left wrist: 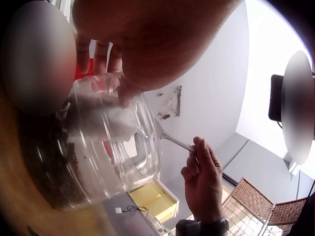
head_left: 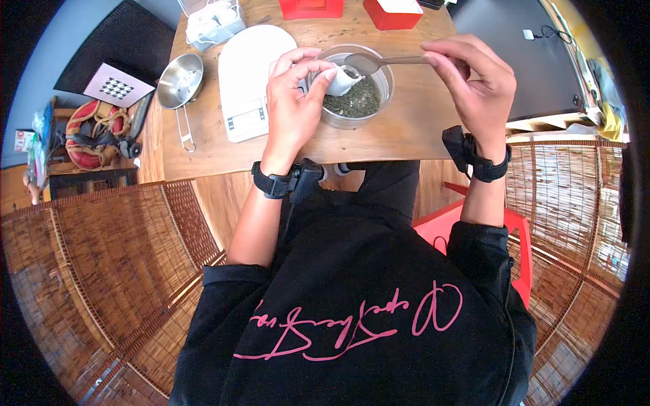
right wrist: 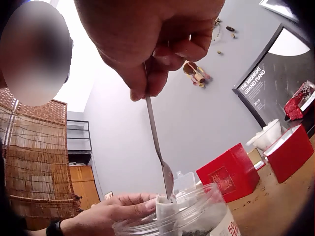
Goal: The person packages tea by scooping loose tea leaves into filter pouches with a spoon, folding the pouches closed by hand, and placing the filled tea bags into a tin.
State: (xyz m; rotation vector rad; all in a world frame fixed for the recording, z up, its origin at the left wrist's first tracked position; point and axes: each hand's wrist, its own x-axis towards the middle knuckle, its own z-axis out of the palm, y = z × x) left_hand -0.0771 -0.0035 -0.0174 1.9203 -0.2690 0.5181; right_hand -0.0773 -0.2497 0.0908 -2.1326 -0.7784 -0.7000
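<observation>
In the head view my left hand [head_left: 294, 101] pinches a small white pouch [head_left: 343, 82], which looks like a tea bag, at the mouth of a clear plastic jar [head_left: 388, 91]. Dried green leaf bits [head_left: 359, 103] lie inside the jar. My right hand [head_left: 482, 78] holds a metal spoon [head_left: 403, 60] by the end of its handle, to the right of the jar. The right wrist view shows the spoon [right wrist: 154, 125] slanting down, its tip right at the pouch's open top [right wrist: 166, 209]. Through the jar wall [left wrist: 142, 162], the left wrist view shows the pouch hanging within.
A white kitchen scale [head_left: 254, 54] lies left of the jar, with a steel pan [head_left: 181, 78] beyond it. At the table's back stand a clear box [head_left: 213, 27] of white pouches and two red boxes [head_left: 311, 7]. The wooden table's front edge [head_left: 379, 157] is close to the person.
</observation>
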